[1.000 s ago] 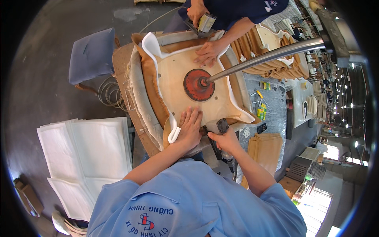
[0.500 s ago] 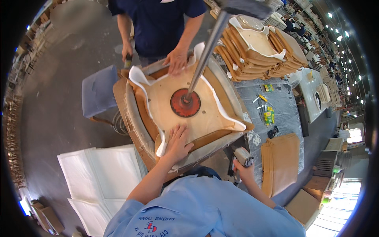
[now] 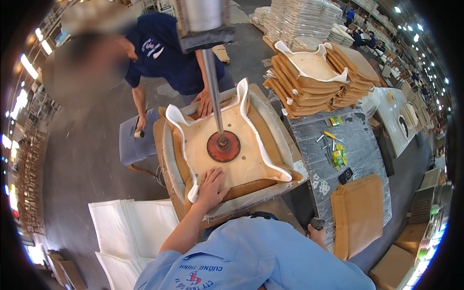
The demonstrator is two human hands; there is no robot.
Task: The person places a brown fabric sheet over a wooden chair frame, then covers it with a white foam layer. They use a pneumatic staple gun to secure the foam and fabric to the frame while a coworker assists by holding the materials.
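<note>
Seat panel, pale wood wrapped in tan fabric with a white foam edge, lies in the padded jig at centre, pinned by a red press disc on a steel rod. My left hand lies flat and open on its near edge, gripping nothing; fingers near the disc could get pinched, or the cover might wrinkle. Right hand, low at the right, seems closed on a dark tool. Beyond, a co-worker's hand presses the far edge; stacked seat panels sit far right.

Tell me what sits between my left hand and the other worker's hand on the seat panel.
In the head view, the red round press pad on its metal rod sits between the left hand and the co-worker's hand.
</note>
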